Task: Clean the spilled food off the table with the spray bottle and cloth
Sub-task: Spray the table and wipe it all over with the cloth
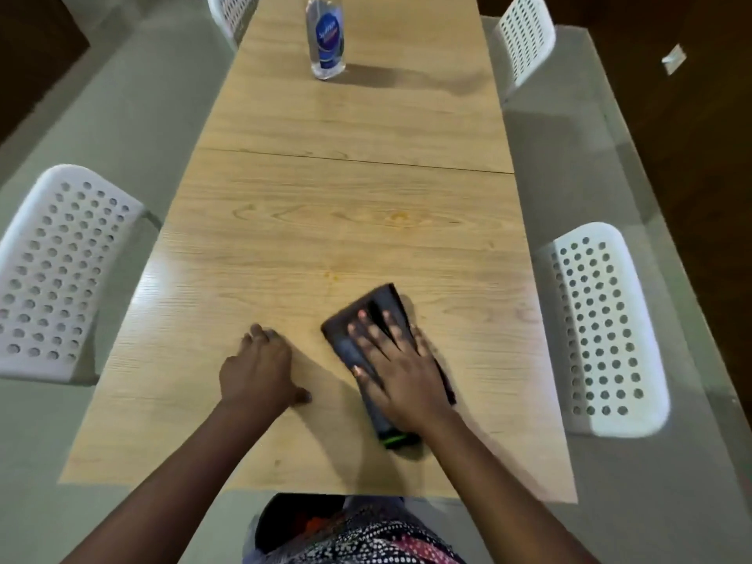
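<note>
The table (325,221) is a long light wood-grain surface, made of two tops butted end to end, with the seam seen across the middle of the view.

The cloth (382,307), dark and folded, with a green strip at its near end, lies flat on the near half of the table, right of centre. The right hand (401,360) is laid on top of it, palm down, with the fingers (362,323) spread and straight; the cloth is pressed to the surface, not gripped or pinched.

The left hand (260,368) is set on the bare table just left of the cloth, apart from it. Its fingers are bent at the tips against the wood and the thumb is extended toward the cloth; nothing is held in it.

Faint orange spots (331,274) are noted on the wood just beyond the cloth, and another orange mark (398,216) farther out, short of the seam.

The bottle (325,36) stands upright on the far half of the table, well apart from both hands. It is clear with a blue label; its top is cut off by the frame edge.

White perforated chairs are placed on both sides: one near left (57,274), one near right (602,323), one far right (525,38), and one far left (228,14), partly seen. A patterned garment (366,535) is seen at the near table edge.
</note>
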